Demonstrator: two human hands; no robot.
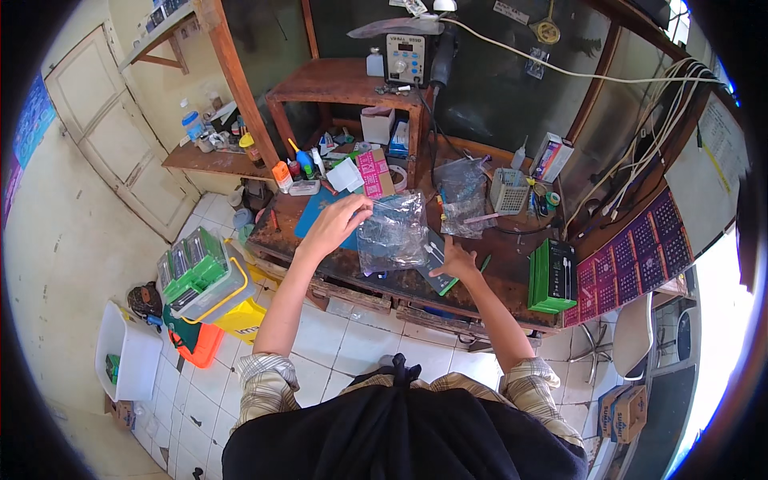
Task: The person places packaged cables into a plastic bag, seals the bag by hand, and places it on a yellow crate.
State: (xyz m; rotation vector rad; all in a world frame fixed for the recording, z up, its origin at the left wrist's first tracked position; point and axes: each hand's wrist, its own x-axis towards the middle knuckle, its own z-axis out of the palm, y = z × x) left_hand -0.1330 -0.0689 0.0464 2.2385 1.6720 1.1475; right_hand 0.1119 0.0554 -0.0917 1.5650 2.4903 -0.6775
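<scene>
My left hand point(341, 223) pinches the upper left corner of a clear plastic bag point(393, 237), which hangs over the front of the wooden workbench point(510, 273). Close to the bag's right edge, my right hand point(457, 264) has its fingers spread over a flat black and green cable box point(437, 264); whether it grips the box is unclear. A green pen-like item point(485, 263) lies just right of that hand. Under and behind my left hand is a blue mat point(318, 213). More crumpled clear plastic point(465, 192) rests farther back.
Stacked green and black boxes point(552, 276) stand at the bench's right. A grey basket point(509, 192) and a hot-air rework station point(408, 59) on a wooden riser are at the back. Left of the bench, a clear tub point(222, 294) holds several green boxes above the tiled floor.
</scene>
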